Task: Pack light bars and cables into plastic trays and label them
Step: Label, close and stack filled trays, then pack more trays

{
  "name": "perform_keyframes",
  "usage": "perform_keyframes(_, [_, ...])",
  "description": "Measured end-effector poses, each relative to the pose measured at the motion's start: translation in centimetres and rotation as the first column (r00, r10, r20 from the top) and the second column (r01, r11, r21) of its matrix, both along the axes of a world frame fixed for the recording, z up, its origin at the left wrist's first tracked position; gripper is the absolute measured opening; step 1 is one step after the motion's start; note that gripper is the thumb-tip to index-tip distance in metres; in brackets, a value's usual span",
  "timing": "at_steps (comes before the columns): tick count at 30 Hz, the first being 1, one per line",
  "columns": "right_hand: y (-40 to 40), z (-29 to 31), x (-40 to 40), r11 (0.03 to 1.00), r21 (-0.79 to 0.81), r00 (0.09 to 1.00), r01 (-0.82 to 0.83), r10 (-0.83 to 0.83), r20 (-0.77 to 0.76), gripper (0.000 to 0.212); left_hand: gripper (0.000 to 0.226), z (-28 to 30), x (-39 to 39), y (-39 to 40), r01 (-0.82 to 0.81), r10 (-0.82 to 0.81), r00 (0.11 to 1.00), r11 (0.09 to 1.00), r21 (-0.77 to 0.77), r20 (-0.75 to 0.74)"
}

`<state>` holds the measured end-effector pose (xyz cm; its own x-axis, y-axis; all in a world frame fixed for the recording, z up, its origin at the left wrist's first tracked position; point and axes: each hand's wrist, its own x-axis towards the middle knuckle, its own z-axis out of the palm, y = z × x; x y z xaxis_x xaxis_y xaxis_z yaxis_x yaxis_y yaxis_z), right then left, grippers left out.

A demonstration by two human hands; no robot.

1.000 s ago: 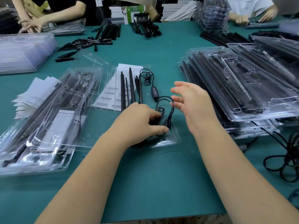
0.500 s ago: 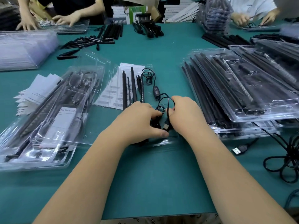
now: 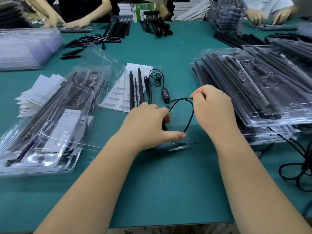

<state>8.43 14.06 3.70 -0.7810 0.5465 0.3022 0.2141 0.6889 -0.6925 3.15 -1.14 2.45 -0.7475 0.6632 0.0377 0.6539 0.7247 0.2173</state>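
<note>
Cable (image 3: 190,114) loop now lifted off tray (image 3: 179,142) at bench centre, pinched in right hand (image 3: 212,108) grip; plug end held down by left hand (image 3: 148,122) grip, previously both bunched together; coiling judged unfinished.

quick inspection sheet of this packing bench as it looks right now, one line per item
surface: green mat, bare strip near the front edge.
job's things: open clear tray at centre holding black light bars, a label sheet under them; filled trays stacked right, more left.
clutter: loose black bars at the far side; paper stack left.
grippers: left hand presses on the tray's near end; right hand pinches the cable loop.
cables: tray cable with inline controller; loose coil far right.
surroundings: other workers' hands across the table.
</note>
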Motion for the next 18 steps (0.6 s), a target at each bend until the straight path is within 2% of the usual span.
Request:
perform_keyframes(3, [0.07,-0.22,0.01,0.999,0.029,0.987,-0.034,0.029,0.156,0.026,0.064,-0.16,0.21,0.23,-0.013,0.013,0.999,1.0,-0.013,-0.03])
perform_keyframes(5, [0.09,-0.32,-0.06,0.996,0.06,0.98,-0.064,0.051,0.192,0.036,0.055,-0.18,0.15,0.18,-0.019,0.02,0.999,1.0,0.005,-0.047])
perform_keyframes(7, [0.02,-0.14,-0.05,0.997,0.046,0.991,-0.068,0.062,0.12,0.042,0.042,-0.13,-0.01,0.06,-0.015,0.017,0.998,0.999,0.033,-0.064])
perform_keyframes(10, [-0.02,0.05,0.05,0.995,-0.093,0.996,-0.042,0.034,-0.077,0.04,0.031,0.01,-0.16,-0.12,0.007,-0.005,0.998,0.999,0.038,-0.062])
perform_keyframes(13, [0.3,0.05,0.18,0.981,-0.192,0.987,-0.023,-0.009,-0.161,0.033,0.039,-0.04,-0.04,-0.12,-0.076,0.058,0.994,0.977,0.2,0.094])
perform_keyframes(15, [0.48,0.09,0.32,0.993,-0.119,0.995,-0.002,-0.01,-0.103,0.028,0.053,-0.06,-0.06,-0.06,-0.167,0.108,0.973,0.939,0.301,0.202])
perform_keyframes(18, [0.51,0.02,0.31,0.999,0.036,0.998,0.014,-0.016,0.06,0.028,0.056,-0.04,-0.17,-0.05,-0.142,0.097,0.981,0.95,0.28,0.168])
